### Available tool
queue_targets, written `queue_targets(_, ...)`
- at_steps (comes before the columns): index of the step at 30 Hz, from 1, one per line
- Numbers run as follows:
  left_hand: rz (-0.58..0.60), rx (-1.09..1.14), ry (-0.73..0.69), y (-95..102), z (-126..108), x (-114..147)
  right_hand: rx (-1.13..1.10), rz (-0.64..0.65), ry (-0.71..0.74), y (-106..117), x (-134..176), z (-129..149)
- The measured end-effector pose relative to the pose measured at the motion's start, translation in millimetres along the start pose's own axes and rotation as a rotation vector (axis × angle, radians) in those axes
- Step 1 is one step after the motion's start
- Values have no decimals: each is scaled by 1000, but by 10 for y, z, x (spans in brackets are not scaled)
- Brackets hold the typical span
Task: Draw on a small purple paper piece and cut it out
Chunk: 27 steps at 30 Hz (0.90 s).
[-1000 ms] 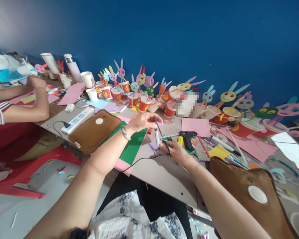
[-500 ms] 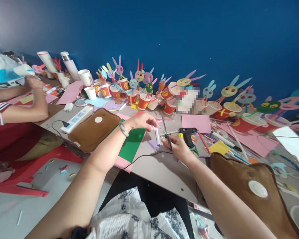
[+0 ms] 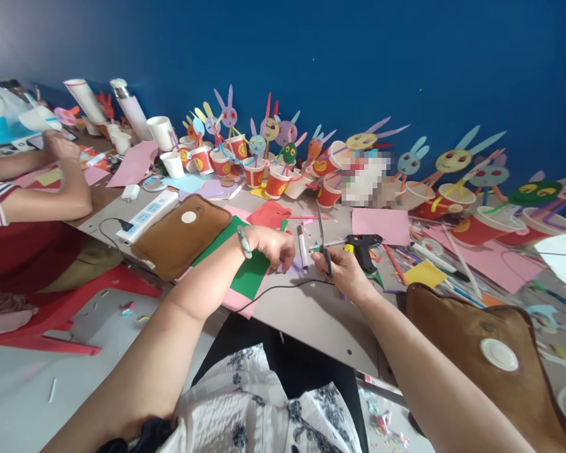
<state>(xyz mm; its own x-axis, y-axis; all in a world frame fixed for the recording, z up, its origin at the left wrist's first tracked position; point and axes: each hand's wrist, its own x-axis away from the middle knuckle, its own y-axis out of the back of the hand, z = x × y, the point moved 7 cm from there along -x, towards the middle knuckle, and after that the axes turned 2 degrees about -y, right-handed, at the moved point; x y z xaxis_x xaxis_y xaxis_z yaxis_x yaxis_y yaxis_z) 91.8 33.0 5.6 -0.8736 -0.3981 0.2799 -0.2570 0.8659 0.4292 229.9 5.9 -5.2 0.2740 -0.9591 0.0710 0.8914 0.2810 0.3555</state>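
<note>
My right hand (image 3: 342,272) grips a pair of scissors (image 3: 321,229), the blades pointing away from me over the table. Bent down at the wrist, my left hand (image 3: 277,247) has its fingers curled together at the edge of a purple sheet of paper (image 3: 293,269); the fingertips are partly hidden. Between both hands lies a marker (image 3: 302,245) with a white barrel. Green paper (image 3: 248,280) spreads under my left wrist, with pink paper beneath it. A red paper piece (image 3: 270,214) rests just beyond that hand. Right of the scissors is a black glue gun (image 3: 365,250).
Paper cups (image 3: 278,182) with paper rabbit figures line the blue wall. Brown pouches (image 3: 182,236) lie at both sides, near a white power strip (image 3: 147,217). A black cord (image 3: 283,287) crosses the table front. A co-worker's arm (image 3: 51,204) is at the left.
My left hand has come down and nearer to me, from holding a small pale purple piece in the air to the purple paper on the table. The scissors stay in my right hand.
</note>
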Motion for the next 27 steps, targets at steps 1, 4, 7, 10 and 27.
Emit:
queue_targets(1, 6, -17, -5, -12, -17, 3, 0, -1, -4, 0, -2, -9)
queue_targets(4, 25, 9, 1, -49, -45, 18, 2, -10, -10, 6, -10, -38)
queue_targets(7, 32, 50, -8, -60, -50, 28, 2, -18, -5, 9, -13, -44)
queue_targets(10, -3, 51, -47, -24, -59, 15, 0, -47, 0, 23, -2, -18)
queue_targets(27, -555, 416, -240, 144, -139, -110, -277, -205, -96, 151, -2, -110)
